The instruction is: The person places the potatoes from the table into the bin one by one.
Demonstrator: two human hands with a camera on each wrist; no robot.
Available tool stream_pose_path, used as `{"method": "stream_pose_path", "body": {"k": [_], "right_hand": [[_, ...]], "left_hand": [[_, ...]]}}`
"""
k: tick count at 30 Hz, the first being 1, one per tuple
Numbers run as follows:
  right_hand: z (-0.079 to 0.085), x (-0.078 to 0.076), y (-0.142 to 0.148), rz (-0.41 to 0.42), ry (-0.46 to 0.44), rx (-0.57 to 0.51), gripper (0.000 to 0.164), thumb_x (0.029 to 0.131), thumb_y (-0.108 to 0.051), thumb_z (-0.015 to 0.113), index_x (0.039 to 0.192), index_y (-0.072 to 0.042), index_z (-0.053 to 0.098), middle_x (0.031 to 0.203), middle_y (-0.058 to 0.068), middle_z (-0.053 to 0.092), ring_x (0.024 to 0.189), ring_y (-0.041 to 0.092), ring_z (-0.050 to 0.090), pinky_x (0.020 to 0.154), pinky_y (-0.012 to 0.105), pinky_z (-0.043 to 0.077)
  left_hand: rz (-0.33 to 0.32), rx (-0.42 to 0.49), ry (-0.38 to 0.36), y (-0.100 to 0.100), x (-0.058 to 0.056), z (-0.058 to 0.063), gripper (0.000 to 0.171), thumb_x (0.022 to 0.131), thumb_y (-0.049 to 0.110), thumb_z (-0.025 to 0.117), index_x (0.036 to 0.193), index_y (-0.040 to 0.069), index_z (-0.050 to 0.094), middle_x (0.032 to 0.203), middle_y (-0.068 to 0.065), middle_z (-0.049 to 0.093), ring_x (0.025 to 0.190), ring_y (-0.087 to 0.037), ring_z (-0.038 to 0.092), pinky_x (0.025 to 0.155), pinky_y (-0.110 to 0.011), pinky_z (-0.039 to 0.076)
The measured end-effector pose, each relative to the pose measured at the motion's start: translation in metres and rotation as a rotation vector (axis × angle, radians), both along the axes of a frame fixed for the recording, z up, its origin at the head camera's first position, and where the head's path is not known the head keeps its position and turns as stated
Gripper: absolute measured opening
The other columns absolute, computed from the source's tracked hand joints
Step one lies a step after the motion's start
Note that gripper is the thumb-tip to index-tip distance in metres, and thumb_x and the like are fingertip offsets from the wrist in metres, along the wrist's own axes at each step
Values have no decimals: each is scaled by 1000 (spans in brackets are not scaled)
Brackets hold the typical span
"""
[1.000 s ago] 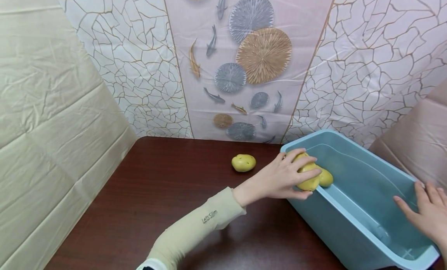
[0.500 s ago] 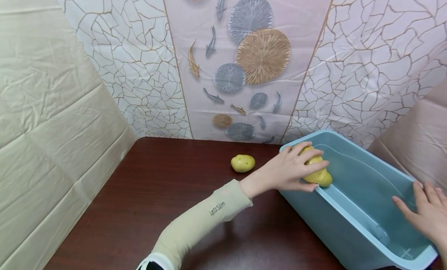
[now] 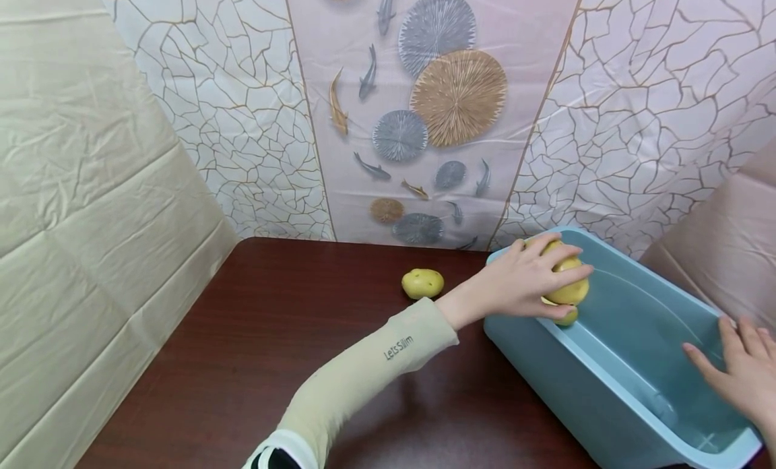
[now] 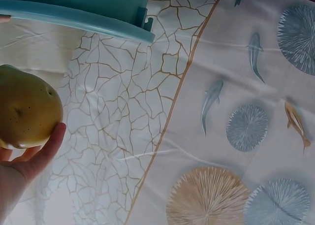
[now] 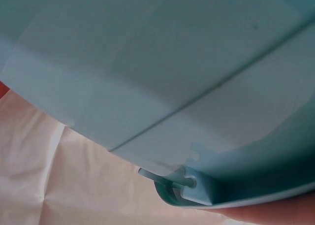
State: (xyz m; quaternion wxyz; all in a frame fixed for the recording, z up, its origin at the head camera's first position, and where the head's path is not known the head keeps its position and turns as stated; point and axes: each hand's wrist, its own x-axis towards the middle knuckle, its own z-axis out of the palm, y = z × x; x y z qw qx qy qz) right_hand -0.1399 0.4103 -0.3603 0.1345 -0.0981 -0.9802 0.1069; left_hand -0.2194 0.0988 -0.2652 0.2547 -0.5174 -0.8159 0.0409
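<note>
My left hand [image 3: 539, 280], coming from the left over the near rim, grips a yellow potato [image 3: 572, 284] above the inside of a blue plastic bin [image 3: 624, 381]. In the left wrist view my fingers and thumb curl around this potato [image 4: 29, 107] from below. Just under it another potato [image 3: 568, 317] shows inside the bin, mostly hidden by my hand. A further potato [image 3: 422, 283] lies on the table, left of the bin. My right hand [image 3: 742, 368] rests on the bin's right rim with its fingers extended and the thumb toward the inside.
The dark brown table [image 3: 291, 361] stretches across the front and left. Behind it hangs a patterned cloth [image 3: 400, 172], with a cream cloth [image 3: 103, 226] at the left side. The bin stands at the table's right.
My left hand has moved right and slightly away, carrying the potato from above the near rim to over the bin's inside. The right hand and the table potato have stayed put.
</note>
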Motion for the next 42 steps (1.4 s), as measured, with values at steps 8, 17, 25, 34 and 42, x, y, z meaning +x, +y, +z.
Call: {"method": "stream_pose_path", "body": {"k": [8, 17, 25, 34, 42], "right_hand": [[2, 0, -1, -14, -19, -1, 92, 86, -63, 15, 134, 13, -5, 138, 37, -7, 130, 48, -12, 107, 53, -7], [3, 2, -3, -14, -27, 0, 91, 87, -61, 16, 134, 13, -5, 138, 37, -7, 130, 48, -12, 107, 53, -8], [4, 1, -4, -19, -35, 1, 90, 88, -61, 16, 134, 15, -4, 137, 38, -6, 129, 49, -11, 107, 54, -7], [4, 1, -5, -15, -23, 25, 90, 88, -61, 16, 134, 15, -1, 137, 39, -2, 129, 50, -7, 106, 56, -5], [5, 2, -5, -11, -19, 27, 90, 88, -60, 17, 134, 14, -2, 137, 39, -3, 129, 50, -8, 106, 56, -5]], "left_hand": [[20, -7, -52, 11, -5, -3, 50, 83, 50, 44, 129, 30, 43, 134, 3, 40, 127, -21, 29, 84, -33, 43], [56, -24, -83, 21, -12, -10, 50, 83, 51, 44, 129, 31, 41, 134, 4, 39, 125, -17, 30, 82, -32, 42], [35, 42, -27, 28, -14, -11, 35, 90, 38, 39, 122, 28, 49, 126, 8, 47, 118, -13, 40, 71, -24, 42], [31, 56, 44, 31, -11, -12, 34, 91, 24, 36, 122, 27, 50, 122, 9, 51, 110, -10, 46, 55, -18, 35], [23, 70, 51, 31, -11, -17, 32, 91, 26, 35, 118, 28, 52, 120, 10, 53, 108, -9, 47, 55, -18, 35]]}}
